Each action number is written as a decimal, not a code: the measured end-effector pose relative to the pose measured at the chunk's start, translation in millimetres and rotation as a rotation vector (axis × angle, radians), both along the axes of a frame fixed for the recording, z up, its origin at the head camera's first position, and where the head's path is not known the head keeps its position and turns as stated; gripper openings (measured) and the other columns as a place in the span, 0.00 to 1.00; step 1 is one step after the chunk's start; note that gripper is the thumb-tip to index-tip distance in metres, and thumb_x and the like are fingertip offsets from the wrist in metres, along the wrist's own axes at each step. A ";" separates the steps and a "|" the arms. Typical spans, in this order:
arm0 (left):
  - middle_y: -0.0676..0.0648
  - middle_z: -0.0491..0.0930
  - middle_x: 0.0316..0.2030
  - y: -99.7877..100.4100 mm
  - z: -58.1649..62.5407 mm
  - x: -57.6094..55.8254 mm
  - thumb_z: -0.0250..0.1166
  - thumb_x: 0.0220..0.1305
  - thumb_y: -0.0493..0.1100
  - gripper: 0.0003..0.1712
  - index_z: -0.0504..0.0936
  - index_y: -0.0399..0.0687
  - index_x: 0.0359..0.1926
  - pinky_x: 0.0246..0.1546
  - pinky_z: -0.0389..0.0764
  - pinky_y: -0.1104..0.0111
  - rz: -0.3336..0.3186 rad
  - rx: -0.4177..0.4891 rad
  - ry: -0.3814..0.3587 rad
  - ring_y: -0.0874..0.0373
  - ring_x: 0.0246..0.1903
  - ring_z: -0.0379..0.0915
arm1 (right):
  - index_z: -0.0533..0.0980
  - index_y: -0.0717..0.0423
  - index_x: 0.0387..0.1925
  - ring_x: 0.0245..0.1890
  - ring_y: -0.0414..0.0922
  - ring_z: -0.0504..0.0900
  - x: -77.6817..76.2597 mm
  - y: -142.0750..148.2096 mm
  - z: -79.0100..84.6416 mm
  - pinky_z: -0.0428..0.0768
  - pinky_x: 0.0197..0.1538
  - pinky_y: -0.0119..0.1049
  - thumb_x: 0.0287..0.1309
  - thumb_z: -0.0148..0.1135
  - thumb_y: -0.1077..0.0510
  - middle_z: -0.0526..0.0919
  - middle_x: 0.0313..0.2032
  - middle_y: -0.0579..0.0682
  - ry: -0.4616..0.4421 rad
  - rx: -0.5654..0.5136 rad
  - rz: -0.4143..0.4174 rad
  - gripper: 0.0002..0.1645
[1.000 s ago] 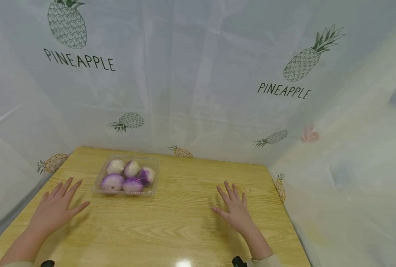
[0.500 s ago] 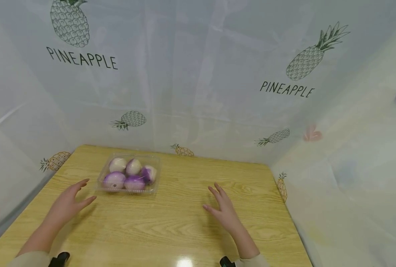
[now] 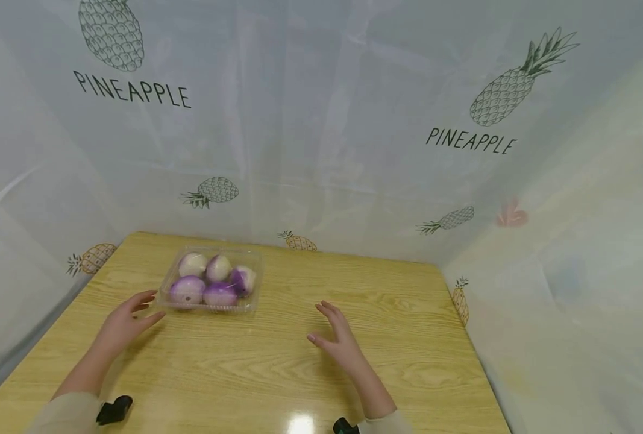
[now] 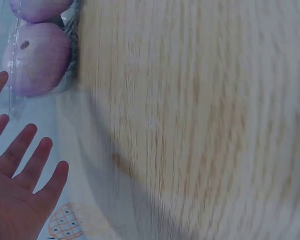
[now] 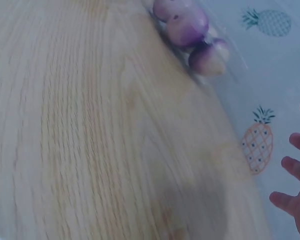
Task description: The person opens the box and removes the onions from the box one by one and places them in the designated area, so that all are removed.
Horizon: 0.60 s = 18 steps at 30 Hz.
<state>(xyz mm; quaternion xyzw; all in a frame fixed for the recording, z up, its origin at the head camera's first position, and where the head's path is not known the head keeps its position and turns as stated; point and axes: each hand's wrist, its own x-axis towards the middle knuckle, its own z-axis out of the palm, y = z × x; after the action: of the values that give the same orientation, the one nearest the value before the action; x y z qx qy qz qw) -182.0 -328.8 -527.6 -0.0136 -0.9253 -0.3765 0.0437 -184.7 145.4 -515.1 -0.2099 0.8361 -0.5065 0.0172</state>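
Main risk, as we judge it: the clear plastic box (image 3: 213, 308) skating or yawing. It sits on the surface (image 3: 283, 361), toward the back left corner, with our left hand (image 3: 122, 325) just beside its near left side and our right hand (image 3: 340, 340) well apart on the other. A one-sided shove from the left would have nothing to brace it; pushed far enough back, it could meet the pineapple-print sheet (image 3: 321, 126). Thin walls probably flex if we squeeze hard, and the five purple-and-white vegetables (image 3: 188, 290) look round enough to roll and shift the weight. Can't tell if a lid is latched; a loose one could pop on lifting.

Fingers: left ones spread, clear gaps between them in the wrist view, holding nothing. Contact with the box wall: can't tell. Right ones also spread, thumb apart, above bare surface, touching nothing.
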 end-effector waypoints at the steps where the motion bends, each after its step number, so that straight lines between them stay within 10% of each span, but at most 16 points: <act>1: 0.21 0.65 0.58 0.7 -0.7 -1.3 0.64 0.67 0.52 0.41 0.60 0.27 0.67 0.50 0.68 0.36 0.001 0.016 -0.008 0.23 0.55 0.63 | 0.60 0.54 0.71 0.71 0.59 0.52 -0.4 -2.3 -1.8 0.56 0.64 0.69 0.63 0.65 0.49 0.55 0.72 0.54 -0.007 -0.011 0.010 0.40; 6: 0.22 0.65 0.59 4.2 -2.3 -2.1 0.64 0.68 0.50 0.42 0.57 0.28 0.69 0.52 0.68 0.38 0.004 0.110 -0.053 0.26 0.57 0.62 | 0.60 0.52 0.71 0.70 0.58 0.54 -0.8 -16.4 -10.6 0.56 0.64 0.68 0.63 0.65 0.50 0.57 0.71 0.53 -0.031 -0.063 0.054 0.39; 12: 0.24 0.70 0.57 6.5 -4.5 -0.8 0.65 0.67 0.46 0.39 0.59 0.27 0.68 0.42 0.76 0.75 0.023 0.154 -0.050 0.33 0.54 0.71 | 0.62 0.54 0.70 0.68 0.57 0.59 1.0 -34.0 -17.4 0.60 0.64 0.63 0.62 0.66 0.51 0.61 0.69 0.53 -0.043 -0.104 0.069 0.39; 18: 0.23 0.70 0.55 9.3 -4.2 -4.1 0.65 0.67 0.45 0.37 0.62 0.25 0.66 0.36 0.74 0.81 0.026 0.201 -0.035 0.74 0.40 0.72 | 0.64 0.56 0.69 0.66 0.53 0.62 0.9 -46.2 -18.5 0.61 0.65 0.59 0.60 0.67 0.51 0.66 0.66 0.49 -0.049 -0.144 0.049 0.39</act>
<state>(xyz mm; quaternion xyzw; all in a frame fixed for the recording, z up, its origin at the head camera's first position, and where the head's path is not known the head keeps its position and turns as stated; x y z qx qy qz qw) -186.2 -319.5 -531.7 0.0092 -0.8835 -0.4672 0.0336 -183.8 99.3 -533.6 -0.2186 0.7915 -0.5696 0.0351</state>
